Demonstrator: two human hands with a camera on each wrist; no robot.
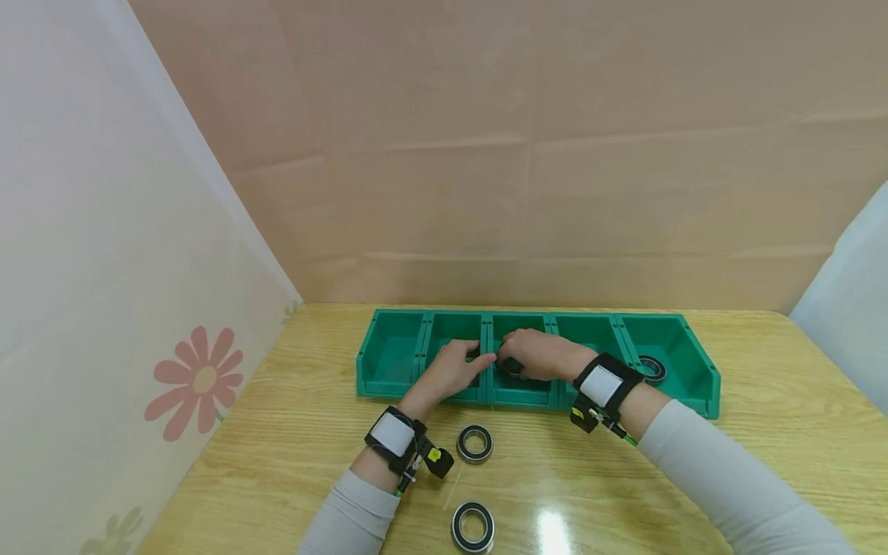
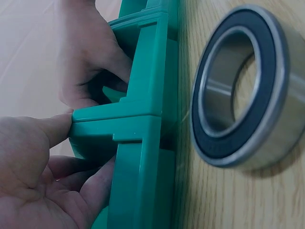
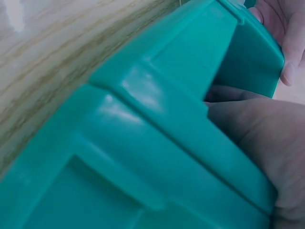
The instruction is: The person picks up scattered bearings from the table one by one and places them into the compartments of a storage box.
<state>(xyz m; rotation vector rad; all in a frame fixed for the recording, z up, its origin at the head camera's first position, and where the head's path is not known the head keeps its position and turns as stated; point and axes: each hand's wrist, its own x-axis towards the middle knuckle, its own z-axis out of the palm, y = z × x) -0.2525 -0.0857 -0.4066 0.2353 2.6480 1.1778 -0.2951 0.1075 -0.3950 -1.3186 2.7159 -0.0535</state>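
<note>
My left hand (image 1: pixel 452 368) reaches into the second compartment from the left of a green bin row (image 1: pixel 523 395). Its thumb lies against the divider rim, plainly seen in the left wrist view, while the fingertips are partly hidden behind the front wall. In the middle compartment my right hand (image 1: pixel 539 354) is bent downward, its fingers curled about a dark bearing (image 1: pixel 512 367). Much of that bearing is covered by the hand. The right wrist view shows the right fingers (image 3: pixel 238 109) going down behind the green wall.
Two ball bearings lie on the wooden table before the bins: a nearer bearing (image 1: pixel 473 527) and a farther bearing (image 1: pixel 475 444). Another bearing (image 1: pixel 652 368) rests in the rightmost compartment. A brown paper-like backdrop (image 1: pixel 527 193) stands behind the bins.
</note>
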